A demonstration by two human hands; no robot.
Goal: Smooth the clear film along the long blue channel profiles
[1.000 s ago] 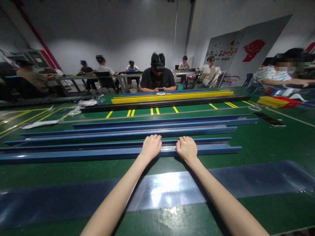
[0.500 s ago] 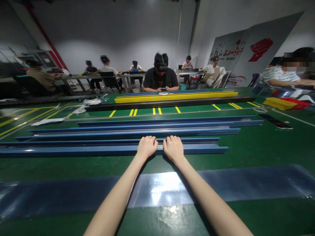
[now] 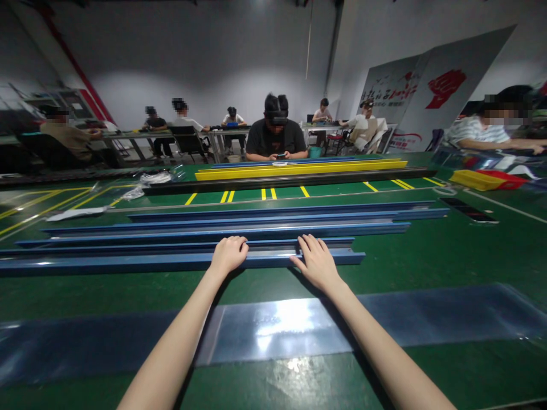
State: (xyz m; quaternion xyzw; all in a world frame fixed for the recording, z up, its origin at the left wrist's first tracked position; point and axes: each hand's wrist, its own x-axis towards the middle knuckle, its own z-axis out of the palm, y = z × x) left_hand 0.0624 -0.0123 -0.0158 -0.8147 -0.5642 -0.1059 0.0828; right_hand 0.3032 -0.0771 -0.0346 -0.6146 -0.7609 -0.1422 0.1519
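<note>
My left hand (image 3: pixel 229 253) is closed around a long blue channel profile (image 3: pixel 273 261), its fingers over the far side and the thumb at the near side. Farther right on the same profile, my right hand (image 3: pixel 318 261) lies with fingers stretched out and thumb spread away, touching it without a closed grip. The profile lies lengthwise across the green table, its right end just past my right hand. Close behind it, more blue profiles (image 3: pixel 325 229) lie roughly parallel.
A clear plastic sheet (image 3: pixel 410 319) lies flat in front of me. Farther back are a black profile (image 3: pixel 290 181), a yellow one (image 3: pixel 307 168) and bundled white cable (image 3: pixel 156 178). At right are a phone (image 3: pixel 469 210) and a yellow tray (image 3: pixel 474 180). A person (image 3: pixel 277 136) sits opposite.
The nearest blue profile has shifted left along with my left hand. My right hand has loosened, spread its fingers and moved right along the profile.
</note>
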